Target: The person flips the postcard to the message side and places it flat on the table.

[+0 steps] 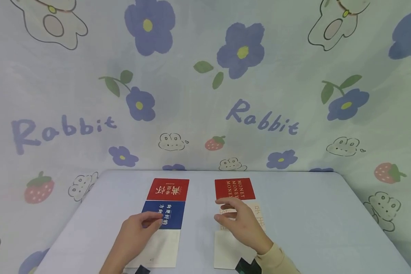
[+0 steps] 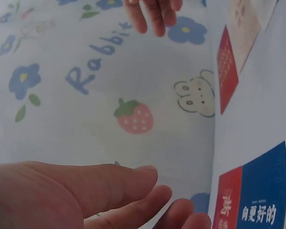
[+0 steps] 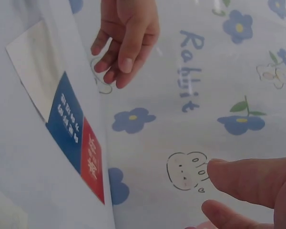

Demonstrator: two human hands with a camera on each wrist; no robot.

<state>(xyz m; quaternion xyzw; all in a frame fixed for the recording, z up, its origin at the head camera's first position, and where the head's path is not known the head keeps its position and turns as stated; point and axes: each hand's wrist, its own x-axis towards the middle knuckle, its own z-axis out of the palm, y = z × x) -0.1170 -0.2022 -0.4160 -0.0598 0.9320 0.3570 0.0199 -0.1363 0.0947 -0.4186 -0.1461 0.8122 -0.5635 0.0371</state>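
Observation:
My left hand hovers over the left column of flat paper pieces, thumb and fingers loosely bent with nothing between them. That column has a red piece at the far end, a blue one with white characters in the middle and a plain cream one nearest me. Over the right column hangs my right hand, fingers apart and holding nothing. Beneath it lie a red piece printed MONEY, a cream piece with characters, partly hidden by the hand, and a plain cream piece.
Both columns lie side by side on a white table, a strip of tabletop between them. Behind the table hangs a pale cloth printed with flowers, rabbits and strawberries. Dark wrist-camera parts show at the bottom edge.

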